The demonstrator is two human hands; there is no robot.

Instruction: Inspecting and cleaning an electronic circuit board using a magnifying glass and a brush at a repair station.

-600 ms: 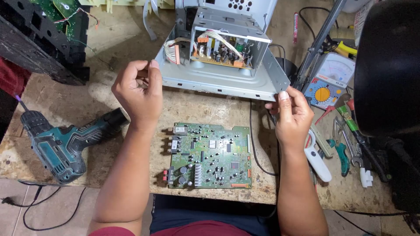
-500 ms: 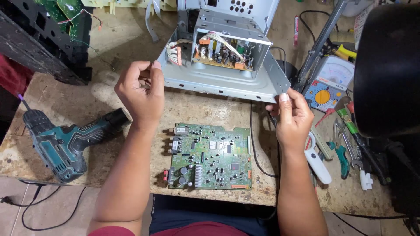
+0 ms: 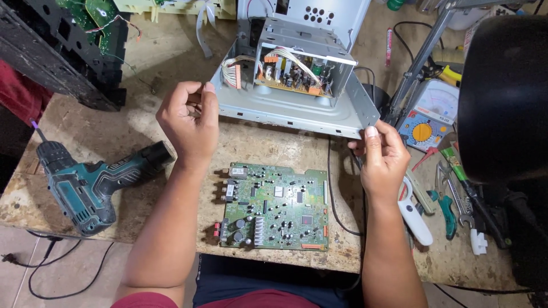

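A grey metal chassis [image 3: 288, 111] with an inner circuit board and wire bundles rests on the wooden workbench. My left hand [image 3: 189, 122] grips its near left corner, fingers curled on the edge. My right hand [image 3: 381, 154] pinches the near right corner between thumb and fingers. A green circuit board [image 3: 277, 206] lies flat on the bench between my forearms, close to the front edge.
A teal cordless drill [image 3: 85, 182] lies at the left. An analogue meter [image 3: 429, 117], pliers [image 3: 442, 208], a white tool [image 3: 414, 217] and wrenches lie at the right. A large black round object [image 3: 502, 97] blocks the right side. A black panel [image 3: 51, 51] stands far left.
Both hands stay on the chassis corners. The chassis has lifted or tipped slightly at its near edge, and the view has shifted a little.
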